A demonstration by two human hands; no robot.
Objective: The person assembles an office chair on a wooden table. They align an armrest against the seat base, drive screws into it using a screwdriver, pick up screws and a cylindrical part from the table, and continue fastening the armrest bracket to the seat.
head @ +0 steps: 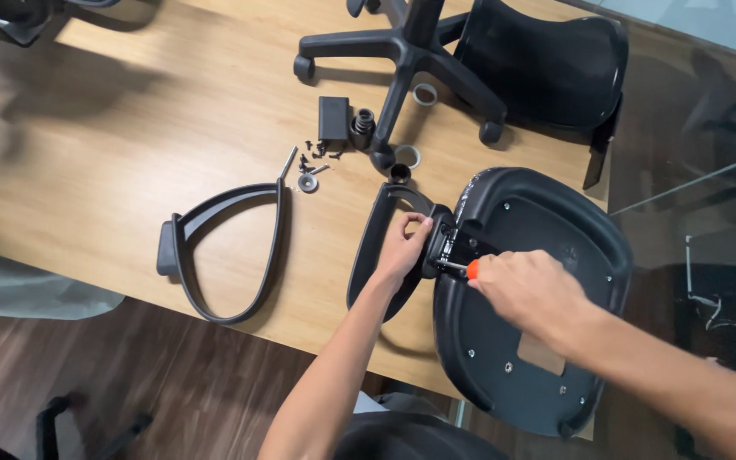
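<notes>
two hands at work on an upturned black seat pan (pixel 547 341), smooth moulded plastic, overhanging the edge of the wooden bench (pixel 129 128). left hand (pixel 402 249) curled around a curved black armrest (pixel 378 247) at its bracket. right hand (pixel 528 288) closed on an orange-handled screwdriver (pixel 462 268), tip at the bracket; handle mostly hidden. second armrest (pixel 227 247) loose on bench. small screws (pixel 313 153) scattered, hard to make out. star base (pixel 402 60) cut off at top.
</notes>
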